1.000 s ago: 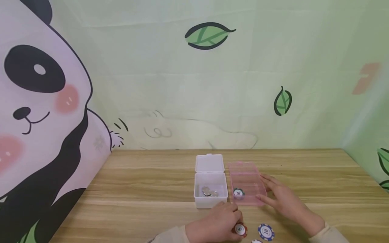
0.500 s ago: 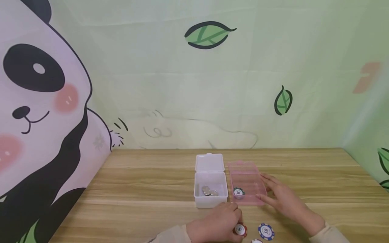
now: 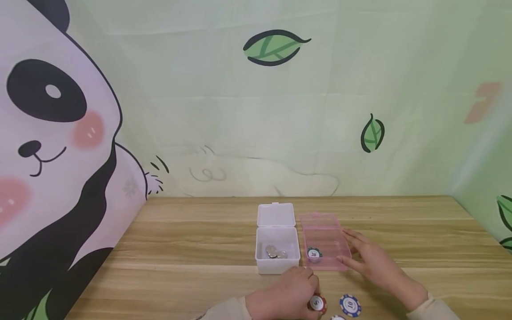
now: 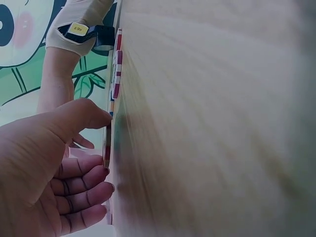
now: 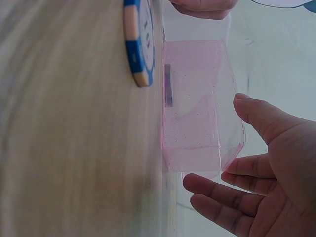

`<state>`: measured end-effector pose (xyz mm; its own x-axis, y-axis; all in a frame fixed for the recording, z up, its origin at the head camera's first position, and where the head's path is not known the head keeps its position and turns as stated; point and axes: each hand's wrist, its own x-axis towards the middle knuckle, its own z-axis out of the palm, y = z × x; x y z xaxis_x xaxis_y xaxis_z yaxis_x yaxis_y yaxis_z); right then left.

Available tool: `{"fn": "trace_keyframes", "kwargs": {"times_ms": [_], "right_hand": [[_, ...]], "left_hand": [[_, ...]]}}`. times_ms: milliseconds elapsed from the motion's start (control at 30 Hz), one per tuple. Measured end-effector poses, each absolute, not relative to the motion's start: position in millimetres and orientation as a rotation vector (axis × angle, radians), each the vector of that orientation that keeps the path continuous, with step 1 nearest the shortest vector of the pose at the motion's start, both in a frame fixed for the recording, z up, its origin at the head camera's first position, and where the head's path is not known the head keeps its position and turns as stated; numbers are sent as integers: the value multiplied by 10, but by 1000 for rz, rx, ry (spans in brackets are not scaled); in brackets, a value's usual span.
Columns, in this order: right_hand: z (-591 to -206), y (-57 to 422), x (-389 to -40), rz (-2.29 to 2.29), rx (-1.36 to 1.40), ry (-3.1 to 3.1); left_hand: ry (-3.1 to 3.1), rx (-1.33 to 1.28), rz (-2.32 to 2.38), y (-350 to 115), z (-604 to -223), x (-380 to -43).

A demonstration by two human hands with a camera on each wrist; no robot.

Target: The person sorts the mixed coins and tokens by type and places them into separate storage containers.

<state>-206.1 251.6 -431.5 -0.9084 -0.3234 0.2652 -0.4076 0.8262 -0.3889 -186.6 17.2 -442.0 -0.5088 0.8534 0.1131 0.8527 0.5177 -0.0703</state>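
Note:
My left hand [image 3: 286, 291] lies low over the table in front of the white box [image 3: 278, 266], pinching a red-edged poker chip [image 3: 318, 303] between thumb and fingers. That chip [image 4: 107, 148] shows edge-on in the left wrist view, flat along the tabletop. With my right hand [image 3: 376, 264] I hold the right side of an open pink translucent box [image 3: 326, 240]; in the right wrist view my thumb is at the rim of the pink box [image 5: 192, 133] and the fingers are by its side. A green-edged chip marked 20 [image 3: 314, 254] lies inside the pink box.
A blue and white chip marked 10 [image 3: 350, 305] lies on the table [image 3: 192, 249] right of the red one. Another chip [image 3: 338, 318] is cut off at the bottom edge. Silver coins [image 3: 273, 252] sit in the white box, its lid [image 3: 276, 215] folded back.

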Motion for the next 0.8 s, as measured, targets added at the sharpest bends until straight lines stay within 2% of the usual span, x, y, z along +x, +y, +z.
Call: {"fn": "trace_keyframes", "kwargs": {"times_ms": [800], "right_hand": [[-4311,2512,-2053,669,569,-2821]], "left_hand": [[-2580,-1407,-60,177,-4299,-1824]]}}
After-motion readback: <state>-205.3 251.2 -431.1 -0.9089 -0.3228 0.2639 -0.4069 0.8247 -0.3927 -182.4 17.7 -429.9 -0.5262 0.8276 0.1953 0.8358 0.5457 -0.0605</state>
